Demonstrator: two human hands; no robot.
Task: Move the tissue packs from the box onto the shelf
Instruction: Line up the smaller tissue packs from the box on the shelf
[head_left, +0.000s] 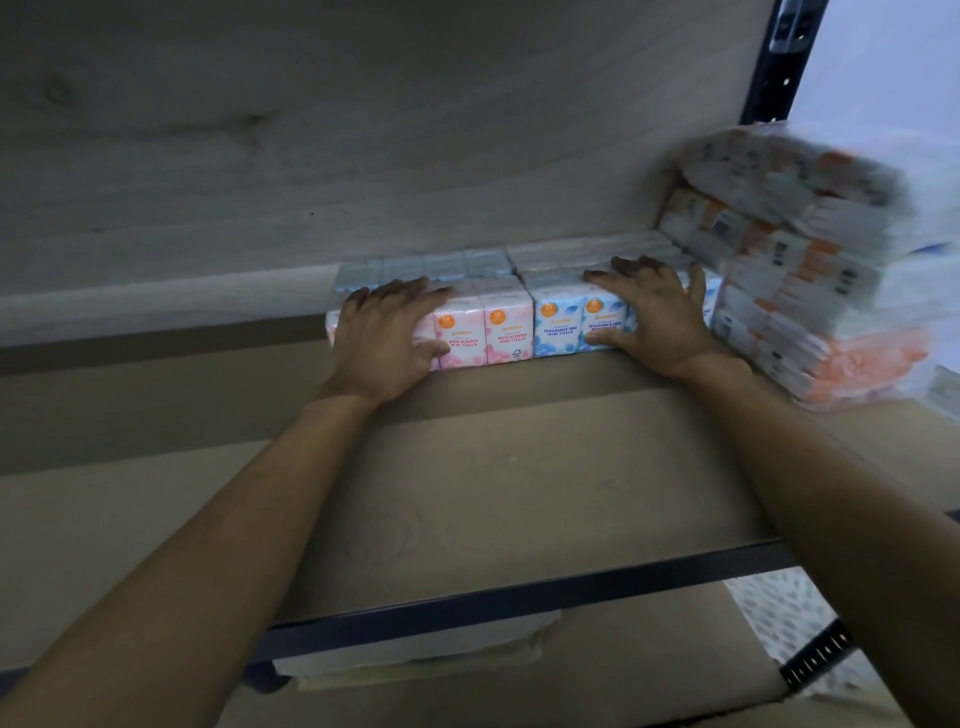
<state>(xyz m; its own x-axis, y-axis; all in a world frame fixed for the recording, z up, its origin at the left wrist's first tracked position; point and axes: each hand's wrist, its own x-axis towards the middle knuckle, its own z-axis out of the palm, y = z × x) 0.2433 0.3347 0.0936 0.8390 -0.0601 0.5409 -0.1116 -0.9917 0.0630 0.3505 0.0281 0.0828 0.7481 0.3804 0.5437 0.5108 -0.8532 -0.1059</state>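
- On my feed the left fingers (415, 291) lie fairly straight and a little spread, flat on top of the pink tissue pack (483, 332). The thumb sits against the pack's front face.
- The right fingers (618, 275) are laid out much the same on top of the blue tissue pack (558, 325), with the thumb low on its front.
- I see neither hand curled round anything; both look to be pressing on the packs.
- The left hand (384, 343) and right hand (660, 317) are palm down, with both forearms reaching forward over the shelf (467, 467).
- The pink and blue packs stand side by side, touching, deep on the shelf in front of a back row of packs (441, 265).
- Just to the right is a blurred stack of packs (810, 291).
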